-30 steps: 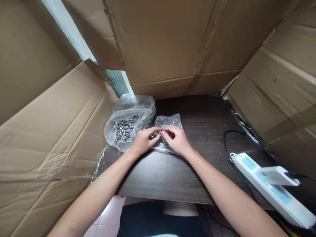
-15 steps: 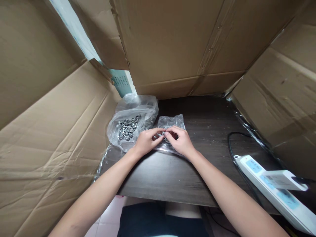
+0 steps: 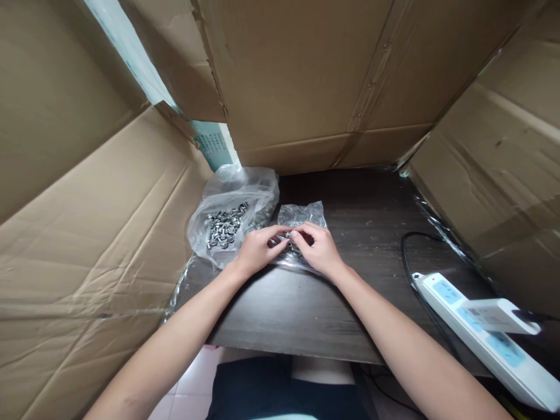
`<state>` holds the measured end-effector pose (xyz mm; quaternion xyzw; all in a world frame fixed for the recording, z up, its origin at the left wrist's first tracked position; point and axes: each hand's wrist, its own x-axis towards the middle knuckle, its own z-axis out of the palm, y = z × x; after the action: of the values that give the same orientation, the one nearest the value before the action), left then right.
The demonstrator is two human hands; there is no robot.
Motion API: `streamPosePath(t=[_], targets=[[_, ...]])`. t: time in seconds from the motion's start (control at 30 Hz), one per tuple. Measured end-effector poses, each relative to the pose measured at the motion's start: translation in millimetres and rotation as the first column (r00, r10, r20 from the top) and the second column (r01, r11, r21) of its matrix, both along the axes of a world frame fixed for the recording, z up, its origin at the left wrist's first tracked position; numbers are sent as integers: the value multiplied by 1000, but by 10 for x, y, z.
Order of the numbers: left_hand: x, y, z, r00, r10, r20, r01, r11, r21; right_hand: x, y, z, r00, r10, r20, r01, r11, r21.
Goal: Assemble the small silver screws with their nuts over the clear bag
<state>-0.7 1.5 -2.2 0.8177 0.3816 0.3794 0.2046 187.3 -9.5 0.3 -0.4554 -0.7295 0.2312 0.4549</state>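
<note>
Above the small clear bag [image 3: 312,211], my left hand [image 3: 258,248] and right hand [image 3: 321,248] pinch a metal piece [image 3: 288,235] between nearly meeting fingertips.

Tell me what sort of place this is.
Probably a makeshift indoor workspace: cardboard panels wall in a dark tabletop bearing a plastic bag of metal fasteners, with a white power strip at right.

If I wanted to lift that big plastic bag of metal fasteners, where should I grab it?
Probably from above, gathering the loose upper film of the plastic bag all round, including the bunched part at the back. The film looks thin and slack, and its mouth gapes toward the wearer, with metal fasteners showing inside; pinching one edge alone might spill them.
</note>
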Motion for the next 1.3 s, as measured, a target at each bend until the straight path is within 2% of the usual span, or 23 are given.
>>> streamPosePath(t=[0.1, 0.2, 0.3, 0.4, 0.47, 0.57, 0.63, 0.8, 0.9, 1.0, 1.17, 1.3], targets=[[-3, 3, -12, 998, 66, 24, -66, 998, -6, 13, -22, 30, 998, 21, 67, -25, 998, 54], [-7, 9, -29, 989, 134, 62, -134, 991, 2, 24, -46, 67, 970, 40, 239, -74, 988, 136], [-7, 12, -42, 985, 157, 75, -159, 987, 18, 26, -55, 97, 917, -20, 398, -66, 977, 201], [-9, 12, -40, 981, 175, 77, -178, 983, 34, 25, -58, 117, 871, -65, 487, -76, 962, 264], [-15, 12, -31, 978, 194, 73, -197, 980, 40, 29, -62, 126, 874, -82, 478, -86, 944, 320], [-24, 14, -17, 974, 214, 69, -217, 976, 29, 35, -73, 134, 927, -100, 360, -54, 918, 394], [-27, 14, -15, 976, 210, 64, -212, 977, 27, 33, -77, 134, 943, -99, 316, -38, 915, 401], [-27, 17, -28, 978, 197, 62, -200, 979, 39, 12, -84, 125, 929, -80, 360, -71, 919, 387], [-27, 23, -29, 977, 203, 70, -205, 978, 25, 5, -99, 125, 962, -89, 259, -27, 910, 413], [-22, 23, -21, 983, 173, 67, -176, 984, 35, 7, -100, 119, 978, -89, 191, 8, 922, 388], [-4, 7, -8, 994, 96, 42, -100, 991, 86, 29, -59, 88, 966, -54, 251, -20, 959, 281], [9, -4, -3, 997, 78, 29, -81, 993, 90, 38, -39, 64, 965, -84, 249, 25, 973, 229]])
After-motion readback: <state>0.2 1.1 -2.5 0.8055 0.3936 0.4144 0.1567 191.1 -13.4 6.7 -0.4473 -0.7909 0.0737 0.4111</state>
